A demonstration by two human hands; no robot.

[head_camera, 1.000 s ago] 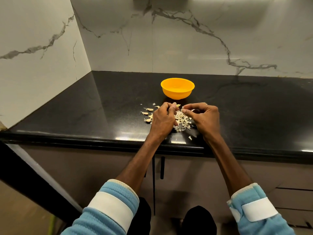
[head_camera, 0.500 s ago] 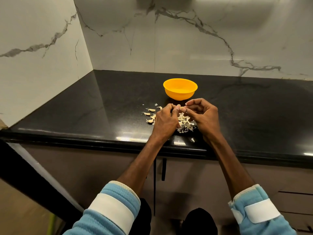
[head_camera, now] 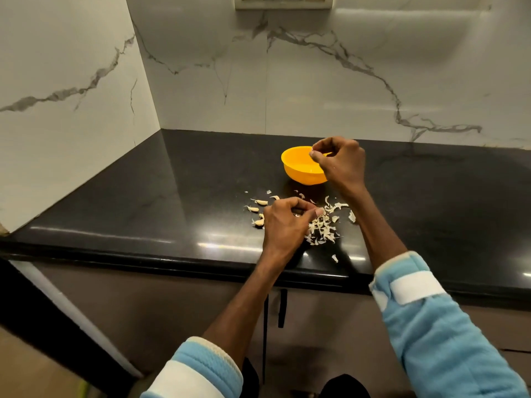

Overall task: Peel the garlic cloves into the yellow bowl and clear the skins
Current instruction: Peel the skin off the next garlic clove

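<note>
Head-worn camera looks forward and down (wide-angle) onto the near countertop point(head_camera: 201, 182).

The left grip point(head_camera: 284, 222) lies back up, its fingers point(head_camera: 298, 205) curled under toward 3 o'clock and the thumb tip pressed against them; whether they hold anything cannot be told. The right grip point(head_camera: 342, 165) sits at 1 o'clock from the left, well apart from it. Its wrist is bent, and its forefinger and thumb point toward 9 o'clock, pinching a small pale clove point(head_camera: 311, 153), with the other fingers curled behind. Both forearms are bare and reach toward 12 o'clock. The left sleeve point(head_camera: 198, 366) and right sleeve point(head_camera: 431, 317) are pushed back.
</note>
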